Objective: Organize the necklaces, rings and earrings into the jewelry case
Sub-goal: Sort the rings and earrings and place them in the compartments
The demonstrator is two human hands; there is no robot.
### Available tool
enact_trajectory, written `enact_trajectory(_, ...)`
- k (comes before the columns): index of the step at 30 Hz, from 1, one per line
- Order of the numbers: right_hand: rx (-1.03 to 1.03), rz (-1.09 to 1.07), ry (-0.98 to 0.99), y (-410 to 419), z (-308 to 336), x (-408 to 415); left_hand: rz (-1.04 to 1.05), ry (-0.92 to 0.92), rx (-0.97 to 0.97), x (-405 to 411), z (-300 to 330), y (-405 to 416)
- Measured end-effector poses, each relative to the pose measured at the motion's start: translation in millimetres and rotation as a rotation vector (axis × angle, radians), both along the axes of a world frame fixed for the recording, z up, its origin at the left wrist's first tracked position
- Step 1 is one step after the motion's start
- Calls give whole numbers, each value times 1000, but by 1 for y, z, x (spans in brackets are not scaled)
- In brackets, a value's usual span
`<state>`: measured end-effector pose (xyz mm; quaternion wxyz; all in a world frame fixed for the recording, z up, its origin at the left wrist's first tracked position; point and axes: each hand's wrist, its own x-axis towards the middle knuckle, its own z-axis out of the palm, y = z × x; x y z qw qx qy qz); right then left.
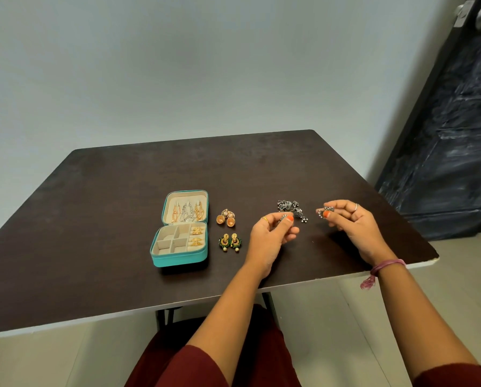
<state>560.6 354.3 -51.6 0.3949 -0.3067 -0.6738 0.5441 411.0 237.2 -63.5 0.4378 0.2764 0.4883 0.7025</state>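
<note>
Head view: small silver pieces pinched in left hand [273,233] and right hand [348,222], too tiny to identify. Dark silver jewelry heap [291,209] between them, tangled. Teal jewelry case [178,258] open at frame centre-left, necklaces in lid. Gold earrings [226,217] beside it. Dark brown worktop [94,233]; grey wall; door knob cut off upper right.

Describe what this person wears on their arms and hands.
Dark maroon sleeves cover the upper arms only. The right wrist carries a pink thread band with a tassel. The left hand has a gold ring, the right hand a silver ring. Nails are painted orange.
</note>
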Motion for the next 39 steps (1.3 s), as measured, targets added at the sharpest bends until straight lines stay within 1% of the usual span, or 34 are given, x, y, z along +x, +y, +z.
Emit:
enact_trajectory(4, 24, 37, -54, 0, 0, 1, 36, 12, 16, 1, 1, -2)
enact_trajectory(11, 28, 65, -93, 1, 0, 2, 73, 6, 40, 2, 3, -3)
enact_trajectory(17, -27, 64, -45, -2, 3, -1, 122, 20, 11, 1, 1, -1)
enact_trajectory(20, -43, 77, -28, -4, 5, -1, 98, 4, -3, 0, 0, 0)
enact_trajectory(26, -9, 185, -109, -11, 7, -11, -5, -14, 13, -1, 1, -2)
enact_trajectory(29, -26, 217, -85, -15, 9, -23, -36, -42, 20, -2, 3, -3)
enact_trajectory(33, -45, 206, -41, -21, 15, -33, -47, -110, 32, -3, 5, -4)
enact_trajectory(39, 4, 213, -112, -21, 19, -34, -28, -100, 33, -3, 4, -2)
